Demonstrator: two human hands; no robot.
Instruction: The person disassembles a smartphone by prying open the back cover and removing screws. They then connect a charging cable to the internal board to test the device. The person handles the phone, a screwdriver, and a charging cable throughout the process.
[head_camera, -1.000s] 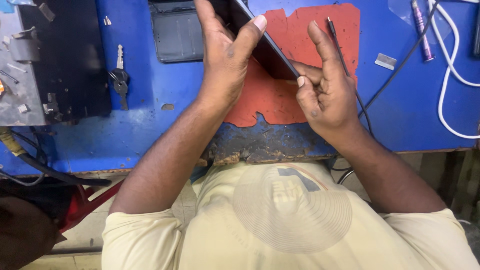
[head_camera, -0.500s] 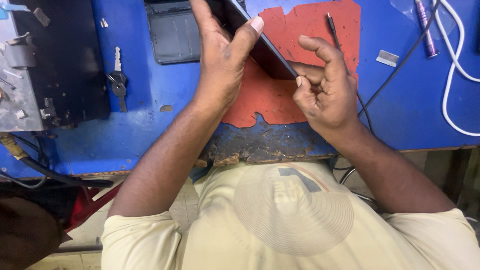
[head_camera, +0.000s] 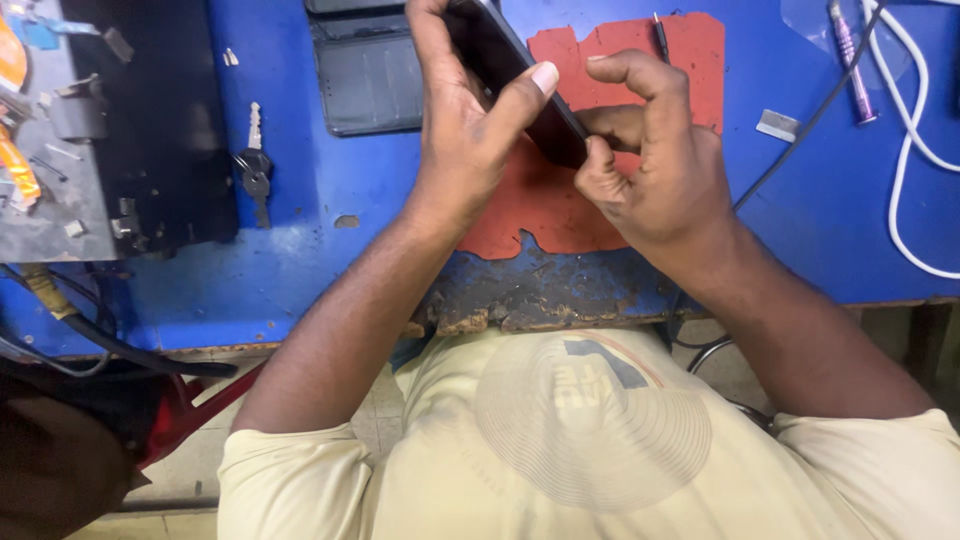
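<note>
Firmly, the left hand (head_camera: 462, 130) gripped a dark phone (head_camera: 520, 75), thumb across one face and fingers behind, holding it tilted on edge above the red mat (head_camera: 560, 210); the right hand (head_camera: 655, 165) was curled tight, its fingertips (head_camera: 598, 160) pinching at the phone's lower corner, though whether they held a small pick or only the edge could not be told; a thin black tool (head_camera: 661, 38) showed just behind the right hand, over the mat's far edge.

A slip seemed the main risk; with the phone held up off the mat by one hand, hard prying at the corner could twist it loose and drop it on the bench (head_camera: 300, 260), or could crack the panel if the force went crooked; the mat's torn near edge left bare, flaking bench below the hands, a poor landing.

Both forearms came up from the near side of the mat and met over it; the left wrist was bent inward, the right knuckles raised and the index finger hooked high.

Left of the mat lay a dark case (head_camera: 365, 85); farther left, keys (head_camera: 255, 165) and a black block (head_camera: 160, 130); right of the mat, a small grey chip (head_camera: 777, 125), a purple pen-like tool (head_camera: 850, 60), a black wire (head_camera: 800, 135) and a white cable (head_camera: 910, 140).
</note>
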